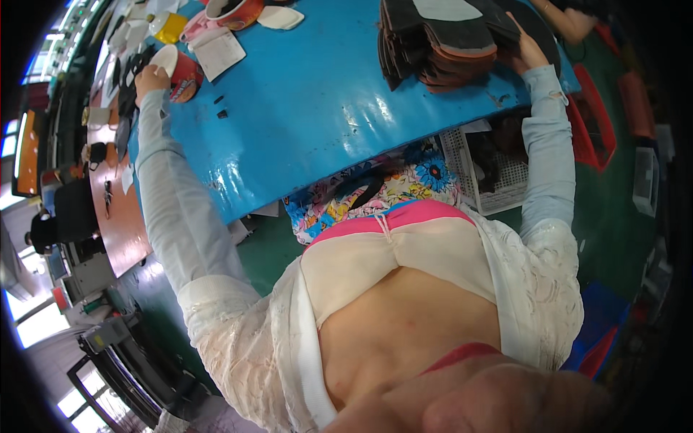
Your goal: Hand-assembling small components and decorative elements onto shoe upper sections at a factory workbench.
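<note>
At the upper left, my left hand [151, 79] has its fingers curled at the rim of a red paper tub [187, 78] with a pale inside. The tub stands at the left edge of a blue-covered table [289, 123]. My right hand [530, 50], fingers stretched out, lies against the right side of a thick stack of dark cut pieces [455, 43]. These pieces have brownish edges, and a light grey patch shows on top. Part of the right hand's fingertips is hidden by the stack.
Beside the tub lie a white card [219, 54], a yellow container [168, 27], another red tub [234, 13] and a white pad [280, 18]. Below the table are a grey plastic crate [498, 180] and flowered cloth [426, 180]. A red crate [595, 119] stands right; another person's arm [567, 20] shows beyond.
</note>
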`<state>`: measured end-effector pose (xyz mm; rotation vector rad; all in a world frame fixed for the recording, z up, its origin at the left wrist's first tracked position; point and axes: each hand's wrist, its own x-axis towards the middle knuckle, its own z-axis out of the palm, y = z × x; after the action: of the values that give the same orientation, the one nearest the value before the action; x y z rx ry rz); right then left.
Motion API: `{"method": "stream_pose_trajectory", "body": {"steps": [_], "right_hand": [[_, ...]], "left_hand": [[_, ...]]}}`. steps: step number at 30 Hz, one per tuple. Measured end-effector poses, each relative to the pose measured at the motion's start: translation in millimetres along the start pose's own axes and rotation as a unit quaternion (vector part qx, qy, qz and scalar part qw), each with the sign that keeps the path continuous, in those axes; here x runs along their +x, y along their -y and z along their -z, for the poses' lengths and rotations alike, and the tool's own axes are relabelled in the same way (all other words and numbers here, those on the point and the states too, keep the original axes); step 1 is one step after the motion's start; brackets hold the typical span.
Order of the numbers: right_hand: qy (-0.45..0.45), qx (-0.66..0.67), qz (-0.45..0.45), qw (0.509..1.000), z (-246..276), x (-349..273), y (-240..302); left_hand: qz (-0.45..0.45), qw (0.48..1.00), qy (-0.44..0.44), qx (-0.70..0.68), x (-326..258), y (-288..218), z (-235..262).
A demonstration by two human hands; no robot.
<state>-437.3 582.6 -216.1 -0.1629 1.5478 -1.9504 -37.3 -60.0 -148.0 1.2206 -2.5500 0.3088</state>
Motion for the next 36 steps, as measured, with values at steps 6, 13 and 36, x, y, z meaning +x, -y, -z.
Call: {"method": "stream_pose_trajectory", "body": {"steps": [6, 13, 36], "right_hand": [[0.094, -0.077, -0.068, 0.99, 30, 8, 4], [0.087, -0.104, -0.18, 0.974, -23, -14, 29], [0.039, 0.162, -0.107, 0.98, -71, -44, 0]], "left_hand": [[0.111, 0.992, 0.055, 0.008, -22, -65, 50], [0.042, 0.96, -0.271, 0.06, -26, -97, 54], [-0.359, 0.832, -0.019, -0.422, -147, -405, 87]]}}
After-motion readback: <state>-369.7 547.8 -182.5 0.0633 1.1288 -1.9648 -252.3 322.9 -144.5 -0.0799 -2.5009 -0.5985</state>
